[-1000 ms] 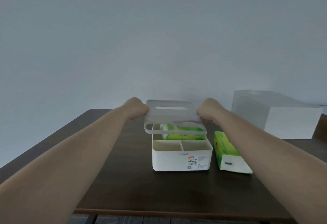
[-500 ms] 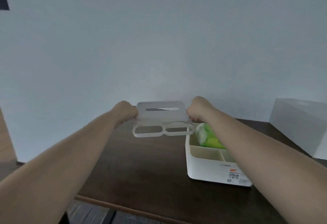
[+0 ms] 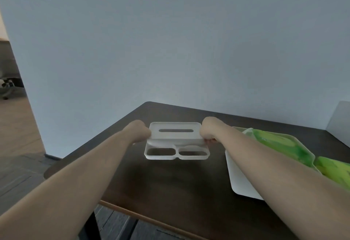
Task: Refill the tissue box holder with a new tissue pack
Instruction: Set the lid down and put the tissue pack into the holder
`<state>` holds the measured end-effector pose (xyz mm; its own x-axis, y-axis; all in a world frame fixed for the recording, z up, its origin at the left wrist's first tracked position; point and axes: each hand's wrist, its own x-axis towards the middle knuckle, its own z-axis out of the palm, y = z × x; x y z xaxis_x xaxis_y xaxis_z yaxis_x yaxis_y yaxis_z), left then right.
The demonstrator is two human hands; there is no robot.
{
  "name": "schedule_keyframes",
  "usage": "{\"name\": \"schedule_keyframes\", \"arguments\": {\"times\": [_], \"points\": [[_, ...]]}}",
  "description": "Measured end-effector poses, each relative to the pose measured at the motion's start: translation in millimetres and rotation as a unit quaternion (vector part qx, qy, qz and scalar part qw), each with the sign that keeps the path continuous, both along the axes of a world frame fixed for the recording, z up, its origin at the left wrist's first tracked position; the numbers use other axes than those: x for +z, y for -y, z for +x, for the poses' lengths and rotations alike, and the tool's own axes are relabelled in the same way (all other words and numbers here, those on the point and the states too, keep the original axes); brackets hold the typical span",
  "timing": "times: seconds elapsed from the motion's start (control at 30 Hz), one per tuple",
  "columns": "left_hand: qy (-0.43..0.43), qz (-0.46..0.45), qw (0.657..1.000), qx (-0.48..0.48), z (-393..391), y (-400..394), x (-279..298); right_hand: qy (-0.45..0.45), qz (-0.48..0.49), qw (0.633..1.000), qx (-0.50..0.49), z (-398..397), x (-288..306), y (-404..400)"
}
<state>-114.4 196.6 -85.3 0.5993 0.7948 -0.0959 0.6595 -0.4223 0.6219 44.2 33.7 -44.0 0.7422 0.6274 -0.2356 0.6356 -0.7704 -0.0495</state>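
Nearest the camera, two bare forearms reach forward over the dark wooden counter (image 3: 170, 183). The right forearm crosses in front of the open white tissue box holder (image 3: 239, 179), which stands on the counter at the right with a green tissue pack (image 3: 280, 145) lying in its far compartment; more green shows at the right edge, blurred. Further out, the left hand (image 3: 141, 131) and the right hand (image 3: 207, 132) each grip one short end of the holder's white lid (image 3: 176, 141), fingers curled closed on its edges. The lid is apart from the box, to its left, above bare counter, its slot side further away and its two rounded openings nearer. Whether it touches the counter is unclear. Beyond is a plain pale wall (image 3: 189, 50).
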Motion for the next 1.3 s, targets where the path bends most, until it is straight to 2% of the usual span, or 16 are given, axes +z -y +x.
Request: {"name": "schedule_keyframes", "arguments": {"times": [0.23, 0.53, 0.73, 1.0, 1.17, 1.3], "points": [[-0.029, -0.011, 0.999, -0.018, 4, -8, -16, 0.013, -0.072, 0.997, 0.016, -1, -11, -10], [-0.052, -0.011, 0.998, -0.025, 8, -7, -26, 0.002, -0.090, 0.996, 0.013, 2, -22, -8], [-0.068, 0.094, 0.993, 0.007, 11, 2, -15, 0.001, -0.066, 0.997, 0.029, -1, -10, 0], [-0.015, 0.132, 0.990, -0.036, 38, 45, 16, 0.013, 0.115, 0.993, 0.031, 20, 28, 46], [0.048, 0.140, 0.984, -0.095, 71, 101, 35, 0.068, 0.250, 0.965, -0.032, 57, 39, 104], [0.064, 0.123, 0.980, -0.140, 103, 147, 48, 0.122, 0.301, 0.941, -0.094, 83, 37, 159]]}}
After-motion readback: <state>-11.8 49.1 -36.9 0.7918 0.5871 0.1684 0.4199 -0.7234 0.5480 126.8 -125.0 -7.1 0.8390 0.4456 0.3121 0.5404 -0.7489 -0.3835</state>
